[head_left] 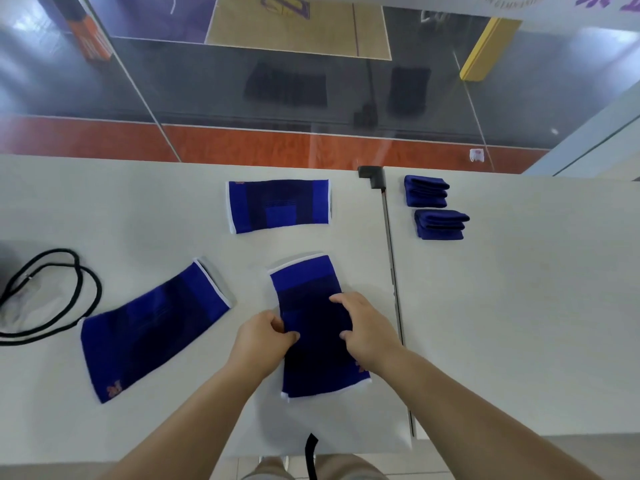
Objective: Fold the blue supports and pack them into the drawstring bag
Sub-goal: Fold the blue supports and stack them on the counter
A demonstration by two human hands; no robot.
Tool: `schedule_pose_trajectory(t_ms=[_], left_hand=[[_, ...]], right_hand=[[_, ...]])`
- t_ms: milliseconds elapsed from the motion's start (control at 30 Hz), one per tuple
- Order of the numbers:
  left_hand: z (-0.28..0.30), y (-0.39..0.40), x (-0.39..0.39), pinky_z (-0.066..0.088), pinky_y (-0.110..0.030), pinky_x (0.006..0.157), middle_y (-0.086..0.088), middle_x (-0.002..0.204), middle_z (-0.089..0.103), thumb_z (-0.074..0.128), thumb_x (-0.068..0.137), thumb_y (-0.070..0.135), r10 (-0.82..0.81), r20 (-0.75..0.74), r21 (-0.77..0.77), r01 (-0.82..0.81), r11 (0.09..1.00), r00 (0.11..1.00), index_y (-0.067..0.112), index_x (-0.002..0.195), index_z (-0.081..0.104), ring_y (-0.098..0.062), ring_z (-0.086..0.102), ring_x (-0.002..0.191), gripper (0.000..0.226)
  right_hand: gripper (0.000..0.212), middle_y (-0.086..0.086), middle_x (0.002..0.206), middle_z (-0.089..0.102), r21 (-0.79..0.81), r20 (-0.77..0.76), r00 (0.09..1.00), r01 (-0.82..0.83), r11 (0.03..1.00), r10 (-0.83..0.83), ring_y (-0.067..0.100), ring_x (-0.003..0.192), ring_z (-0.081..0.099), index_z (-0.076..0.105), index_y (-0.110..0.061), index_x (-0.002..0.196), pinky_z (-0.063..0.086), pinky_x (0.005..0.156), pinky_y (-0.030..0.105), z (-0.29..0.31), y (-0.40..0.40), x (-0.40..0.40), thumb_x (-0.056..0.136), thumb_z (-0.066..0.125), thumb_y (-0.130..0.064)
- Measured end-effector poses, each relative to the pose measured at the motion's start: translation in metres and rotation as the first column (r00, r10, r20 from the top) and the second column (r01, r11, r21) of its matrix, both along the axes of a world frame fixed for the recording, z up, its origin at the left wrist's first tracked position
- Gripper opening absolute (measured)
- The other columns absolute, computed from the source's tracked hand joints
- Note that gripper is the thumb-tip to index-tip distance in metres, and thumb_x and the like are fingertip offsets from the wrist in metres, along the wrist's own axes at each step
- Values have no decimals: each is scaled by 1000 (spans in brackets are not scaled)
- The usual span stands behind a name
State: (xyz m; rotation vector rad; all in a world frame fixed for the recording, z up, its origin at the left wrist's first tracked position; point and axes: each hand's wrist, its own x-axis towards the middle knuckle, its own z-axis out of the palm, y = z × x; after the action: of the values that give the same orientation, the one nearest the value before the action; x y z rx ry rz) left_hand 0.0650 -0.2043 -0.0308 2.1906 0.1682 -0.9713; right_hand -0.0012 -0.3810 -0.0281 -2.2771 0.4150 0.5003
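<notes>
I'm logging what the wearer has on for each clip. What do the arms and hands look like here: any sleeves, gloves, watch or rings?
Both forearms are bare as far as the frame shows: no sleeves reach into view. The left hand and right hand wear no gloves, and no watch, bracelet or ring is visible on either wrist or on the fingers that show. There are no markings, cables or straps on the arms.

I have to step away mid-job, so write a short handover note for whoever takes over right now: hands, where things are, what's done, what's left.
Left hand and right hand both grip the edges of the middle support, flat on the white table, fold not yet made.
Done: two folded supports, far right and just nearer.
Unfolded: one at the far centre, one lying diagonally at left.
Drawstring bag at the left edge, mostly out of view, black cord loose.
Left: fold three supports, then pack all five.
</notes>
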Motion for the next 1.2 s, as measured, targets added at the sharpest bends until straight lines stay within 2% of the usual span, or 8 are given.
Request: schedule_pose_trajectory(t_ms=[100,300,567,700,833,933,1100,1200], left_hand=[[-3,0,-1,58,-42,80,-1,91,63,69,84,30,101,34,-5,-101,995,994,18,96,56,-22,65,83,21],[-1,-4,0,57,-38,72,-6,82,66,59,91,31,8,64,52,-11,999,998,16,92,62,-22,64,75,16],[3,0,-4,45,-26,62,-1,89,63,54,93,31,16,38,-32,-14,999,999,18,95,58,-15,60,80,14],[12,7,3,58,-39,78,-6,95,66,58,92,19,115,-13,-168,-116,979,993,17,89,55,-21,65,88,4],[30,11,10,58,-41,81,-13,97,68,53,93,5,190,-89,-356,-209,911,978,16,95,51,-30,67,91,12],[40,12,9,57,-36,81,-8,96,68,51,94,5,131,-19,-420,-127,898,991,26,99,58,-26,67,91,22],[46,9,3,56,-32,85,7,105,64,77,75,10,-140,208,-255,192,948,968,33,121,54,-11,64,93,56],[49,8,2,53,-33,88,6,106,57,74,78,15,-250,371,-104,308,946,894,30,119,58,-12,60,93,46]], right_hand=[[70,-3,141,34,-22,-15,998,62,998,-62,19,117,49,30,-26,142,48,94,31,0,5,1,84,56,3],[66,9,121,57,22,-180,950,263,964,-255,25,107,57,33,-14,135,48,81,31,3,4,6,81,70,-6],[17,9,97,66,103,-211,946,273,957,-247,21,89,62,60,-10,99,54,81,37,5,3,4,87,63,-22],[3,7,95,68,235,-193,928,359,903,-318,21,89,65,60,-13,93,55,85,39,11,-6,1,90,60,-15],[24,10,97,71,440,-161,898,436,785,-409,23,91,68,50,-19,104,56,86,40,28,-11,-2,88,62,-7],[41,4,93,73,503,-65,901,401,766,-429,19,89,69,45,-30,119,56,80,31,41,-10,-7,89,61,-6],[61,-12,116,56,256,82,960,240,936,-269,10,102,56,50,-31,129,49,88,24,55,2,-12,77,73,-10],[55,-12,112,50,34,159,975,149,988,-152,8,106,49,53,-25,129,39,93,21,60,7,-13,79,71,-11]])
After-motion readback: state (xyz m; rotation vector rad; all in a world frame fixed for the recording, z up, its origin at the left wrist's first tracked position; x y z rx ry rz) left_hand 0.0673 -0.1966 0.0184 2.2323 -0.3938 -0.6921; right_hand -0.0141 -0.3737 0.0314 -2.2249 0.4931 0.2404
